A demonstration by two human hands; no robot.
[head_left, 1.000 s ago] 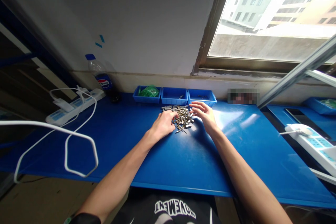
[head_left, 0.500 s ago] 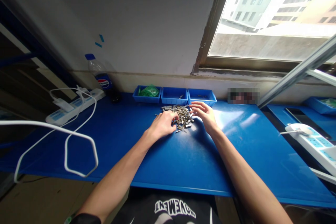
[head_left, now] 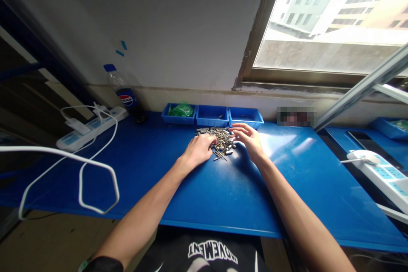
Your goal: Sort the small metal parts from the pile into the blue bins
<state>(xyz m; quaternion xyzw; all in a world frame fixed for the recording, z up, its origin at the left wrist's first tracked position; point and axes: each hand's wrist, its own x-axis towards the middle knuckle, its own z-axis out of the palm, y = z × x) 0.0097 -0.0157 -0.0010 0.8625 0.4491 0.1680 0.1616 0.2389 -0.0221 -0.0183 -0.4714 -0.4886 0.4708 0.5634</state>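
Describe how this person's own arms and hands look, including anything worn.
The left hand and right hand are ungloved, and both forearms are bare. Black material, possibly a sleeve, wraps the left arm at the picture's bottom edge. The black garment carries white lettering, apparently "MOVEMENT".

Two hands are in view, one left hand [head_left: 198,149] and one right hand [head_left: 250,141], along with one pile of metal bits [head_left: 223,139], its pieces too small and overlapped to count. Blue trays [head_left: 212,121] number four, three in a row and one at the right edge, and there is one green bag [head_left: 182,110] in the row's leftmost. The rest comes to one bottle [head_left: 126,100], two white power strips [head_left: 72,139], two strips of blue tape [head_left: 124,45] and one window [head_left: 318,55].
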